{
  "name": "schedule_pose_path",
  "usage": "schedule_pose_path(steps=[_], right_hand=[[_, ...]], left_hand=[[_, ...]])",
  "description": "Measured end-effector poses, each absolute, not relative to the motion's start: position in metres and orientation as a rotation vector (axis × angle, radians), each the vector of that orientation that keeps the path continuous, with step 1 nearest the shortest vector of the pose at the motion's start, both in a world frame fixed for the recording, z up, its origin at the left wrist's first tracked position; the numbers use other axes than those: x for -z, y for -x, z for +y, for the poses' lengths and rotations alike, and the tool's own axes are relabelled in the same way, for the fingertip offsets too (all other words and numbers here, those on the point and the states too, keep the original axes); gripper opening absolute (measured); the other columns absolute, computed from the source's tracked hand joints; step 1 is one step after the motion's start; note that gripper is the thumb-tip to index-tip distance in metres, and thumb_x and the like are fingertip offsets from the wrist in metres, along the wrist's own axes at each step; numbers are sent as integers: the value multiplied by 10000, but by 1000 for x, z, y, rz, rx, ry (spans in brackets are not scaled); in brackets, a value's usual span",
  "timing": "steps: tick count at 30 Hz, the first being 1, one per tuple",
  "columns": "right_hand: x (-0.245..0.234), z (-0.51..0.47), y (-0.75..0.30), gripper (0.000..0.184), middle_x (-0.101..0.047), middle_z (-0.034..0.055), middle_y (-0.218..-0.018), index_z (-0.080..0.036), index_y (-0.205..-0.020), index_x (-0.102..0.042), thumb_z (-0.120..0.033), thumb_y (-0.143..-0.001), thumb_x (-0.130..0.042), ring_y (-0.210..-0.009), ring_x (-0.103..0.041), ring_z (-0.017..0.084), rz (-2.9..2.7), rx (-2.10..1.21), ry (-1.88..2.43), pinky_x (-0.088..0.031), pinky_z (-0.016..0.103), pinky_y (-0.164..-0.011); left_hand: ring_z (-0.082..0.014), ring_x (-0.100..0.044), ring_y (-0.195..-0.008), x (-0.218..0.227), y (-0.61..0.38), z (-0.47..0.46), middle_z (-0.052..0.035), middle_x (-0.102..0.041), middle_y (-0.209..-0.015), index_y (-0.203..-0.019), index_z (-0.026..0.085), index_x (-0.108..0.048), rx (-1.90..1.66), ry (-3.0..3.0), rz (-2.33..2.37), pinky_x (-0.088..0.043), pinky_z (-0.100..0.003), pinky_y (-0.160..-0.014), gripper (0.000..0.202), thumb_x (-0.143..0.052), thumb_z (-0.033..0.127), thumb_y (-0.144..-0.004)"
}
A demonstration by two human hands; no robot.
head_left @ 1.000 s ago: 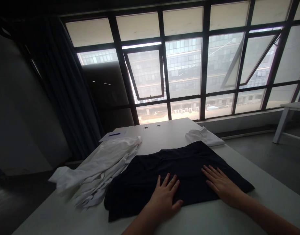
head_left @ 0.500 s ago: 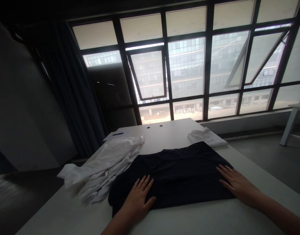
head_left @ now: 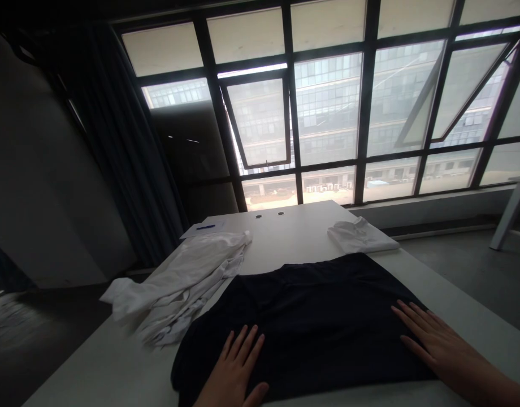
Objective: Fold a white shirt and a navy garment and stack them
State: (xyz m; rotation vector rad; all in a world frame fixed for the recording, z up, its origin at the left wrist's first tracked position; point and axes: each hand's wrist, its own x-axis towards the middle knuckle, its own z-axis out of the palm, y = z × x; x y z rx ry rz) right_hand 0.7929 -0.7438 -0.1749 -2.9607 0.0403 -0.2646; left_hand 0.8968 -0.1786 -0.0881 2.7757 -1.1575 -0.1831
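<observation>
A black garment (head_left: pixel 311 322) lies spread flat on the white table (head_left: pixel 294 234) in front of me. My left hand (head_left: pixel 234 373) rests flat on its near left part, fingers stretched out. My right hand (head_left: pixel 438 342) lies flat on the garment's right edge, fingers spread and pointing up-left. Neither hand holds anything.
A pile of crumpled white garments (head_left: pixel 179 282) lies at the table's left edge, partly hanging over. A folded white garment (head_left: pixel 362 237) sits at the far right. A paper with a blue pen (head_left: pixel 203 228) lies far left. Large windows stand behind; another table's leg (head_left: pixel 508 215) is at right.
Both hands have slid apart across the black garment, the left toward the near left, the right toward the right edge. The garment lies wider and flatter.
</observation>
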Motion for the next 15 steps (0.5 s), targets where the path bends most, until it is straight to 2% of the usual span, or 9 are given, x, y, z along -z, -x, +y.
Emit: schedule_pose_path(steps=[3, 5, 7, 9, 10, 12, 14, 15], right_hand=[[166, -740, -787, 688, -361, -9, -1592, -395, -1498, -443, -688, -881, -525, -1462, -331, 358, 65, 235, 2929, -319, 569, -1188], [150, -736, -790, 666, -465, 27, -1540, -371, -1431, -550, -706, -856, -547, -1410, -425, 375, 85, 213, 2896, -371, 570, -1149], [129, -733, -801, 610, -605, 81, -1418, -318, -1311, -670, -703, -853, -551, -1310, -537, 381, 92, 218, 2853, -424, 556, -1096], [108, -733, -821, 549, -686, 111, -1290, -274, -1209, -723, -667, -863, -558, -1203, -612, 356, 71, 225, 2773, -469, 498, -1041], [99, -734, -834, 517, -706, 113, -1244, -258, -1178, -729, -637, -866, -567, -1155, -636, 339, 71, 219, 2718, -493, 460, -1004], [86, -740, -865, 425, -732, 108, -1163, -232, -1106, -735, -546, -850, -605, -1075, -668, 311, 164, 206, 2579, -526, 395, -924], [80, -749, -900, 285, -755, 104, -1049, -210, -974, -737, -420, -810, -638, -1001, -691, 295, 384, 220, 2403, -541, 358, -862], [79, -753, -917, 232, -758, 104, -1005, -202, -928, -728, -370, -792, -645, -958, -703, 287, 491, 219, 2309, -548, 347, -834]], left_hand=[[-379, -179, -1515, 71, -897, -176, -15, -156, -1663, -1588, 407, -165, 320, -2713, -1151, -154, -630, -1216, 787, -517, 664, -932], [-359, -343, -1462, 53, -906, -176, -26, -331, -1621, -1540, 408, -354, 361, -2668, -1086, -273, -559, -1198, 697, -554, 652, -919], [-305, -564, -1292, 37, -926, -179, -36, -582, -1442, -1389, 381, -571, 314, -2629, -950, -437, -450, -1094, 497, -520, 614, -953], [-262, -669, -1111, 26, -956, -184, -45, -708, -1220, -1253, 318, -654, 211, -2586, -792, -518, -374, -969, 386, -525, 545, -969], [-264, -677, -1082, 24, -975, -186, -58, -722, -1163, -1185, 274, -676, 137, -2574, -722, -526, -361, -945, 345, -581, 501, -942], [-253, -691, -1044, 27, -1012, -192, -90, -702, -1185, -1135, 212, -660, 107, -2527, -503, -556, -322, -876, 278, -633, 372, -910], [-211, -731, -818, 34, -1044, -199, -128, -672, -1237, -1154, 175, -611, 191, -2475, -268, -590, -295, -665, 264, -598, 287, -916], [-189, -730, -753, 39, -1057, -203, -148, -649, -1274, -1179, 166, -588, 201, -2464, -224, -585, -278, -606, 284, -594, 267, -914]])
